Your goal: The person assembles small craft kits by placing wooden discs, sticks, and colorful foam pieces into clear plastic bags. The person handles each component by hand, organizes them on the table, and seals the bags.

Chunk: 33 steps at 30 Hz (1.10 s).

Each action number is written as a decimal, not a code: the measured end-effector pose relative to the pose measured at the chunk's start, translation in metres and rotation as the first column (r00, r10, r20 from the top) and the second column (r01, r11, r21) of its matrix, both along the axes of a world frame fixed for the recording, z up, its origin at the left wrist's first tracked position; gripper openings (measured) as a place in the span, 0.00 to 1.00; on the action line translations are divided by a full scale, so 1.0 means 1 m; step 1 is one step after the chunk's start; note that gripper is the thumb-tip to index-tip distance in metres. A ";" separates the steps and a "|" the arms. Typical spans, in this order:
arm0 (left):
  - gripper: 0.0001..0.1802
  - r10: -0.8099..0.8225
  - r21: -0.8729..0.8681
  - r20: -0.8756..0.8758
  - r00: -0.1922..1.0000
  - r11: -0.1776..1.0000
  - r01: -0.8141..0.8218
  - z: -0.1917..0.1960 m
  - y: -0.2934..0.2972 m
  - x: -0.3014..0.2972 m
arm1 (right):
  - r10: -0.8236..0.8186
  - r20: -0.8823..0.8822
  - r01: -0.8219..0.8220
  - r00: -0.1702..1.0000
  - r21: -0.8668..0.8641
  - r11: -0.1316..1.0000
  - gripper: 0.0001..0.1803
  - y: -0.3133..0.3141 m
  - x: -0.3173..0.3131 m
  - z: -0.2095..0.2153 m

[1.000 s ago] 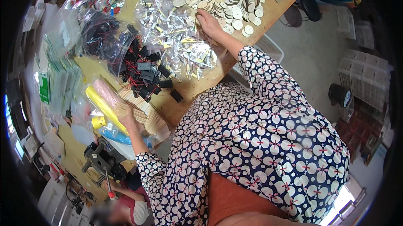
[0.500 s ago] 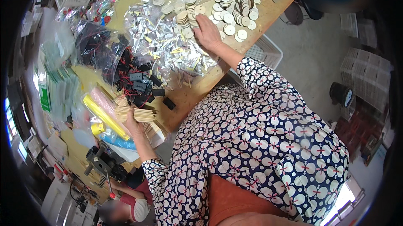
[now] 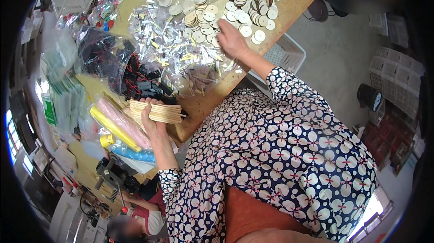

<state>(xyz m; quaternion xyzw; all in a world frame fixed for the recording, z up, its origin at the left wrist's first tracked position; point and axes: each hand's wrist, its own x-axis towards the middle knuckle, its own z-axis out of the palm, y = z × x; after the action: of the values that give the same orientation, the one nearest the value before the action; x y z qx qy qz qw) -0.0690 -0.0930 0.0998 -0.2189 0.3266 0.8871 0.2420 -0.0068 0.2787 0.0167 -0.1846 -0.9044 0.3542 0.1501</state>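
Note:
My left hand (image 3: 153,124) is closed around a bundle of thin wooden sticks (image 3: 165,113), held just above the table's near left edge. Pale round wooden discs (image 3: 199,19), each with a small centre hole, lie in loose stacks toward the far side. Beside them rests my right hand (image 3: 233,42), its fingers curled in; what they hold, if anything, is hidden. A second heap of discs (image 3: 260,6) spreads to the right of that hand. Between my hands lies clear plastic with many small white and yellow pieces (image 3: 176,55).
Black plastic boxes with red wires (image 3: 147,85) are heaped left of the small pieces. Yellow (image 3: 115,128) and pink (image 3: 124,123) rolls lie by my left hand. A white basket (image 3: 294,51) stands below the table's right edge. Another person (image 3: 147,220) sits at lower left.
My left hand has lifted the stick bundle up and slightly right. My right hand has shifted slightly right and nearer, its fingers drawn in from the disc stack.

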 end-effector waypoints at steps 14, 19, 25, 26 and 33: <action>0.16 -0.016 0.231 0.139 0.990 0.973 -0.016 -0.027 -0.007 -0.027 | -0.219 -0.042 0.175 0.975 -0.461 0.870 0.26 0.049 -0.005 -0.034; 0.16 -0.070 0.280 0.151 0.986 0.960 0.025 -0.016 0.015 -0.030 | -0.283 -0.118 0.164 0.952 -0.582 0.796 0.25 0.044 0.019 -0.014; 0.17 -0.181 0.333 0.156 0.971 0.935 0.120 -0.012 0.053 -0.031 | -0.144 -0.111 0.099 0.983 -0.340 0.935 0.23 -0.007 0.044 -0.033; 0.16 -0.227 0.238 0.113 0.967 0.951 0.195 -0.006 0.070 -0.031 | -0.148 -0.104 0.104 0.983 -0.345 0.933 0.22 -0.008 0.045 -0.030; 0.20 -0.576 -0.133 0.181 0.798 0.789 0.600 -0.004 0.185 -0.039 | -0.390 -0.065 0.155 0.918 -0.849 0.506 0.23 -0.005 0.042 0.000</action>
<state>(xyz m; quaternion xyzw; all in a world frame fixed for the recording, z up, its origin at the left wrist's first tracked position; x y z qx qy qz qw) -0.1077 0.0921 0.0957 -0.1851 0.4421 0.7172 0.5058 0.0352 0.2740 0.0167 -0.3285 -0.5616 0.7295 0.2110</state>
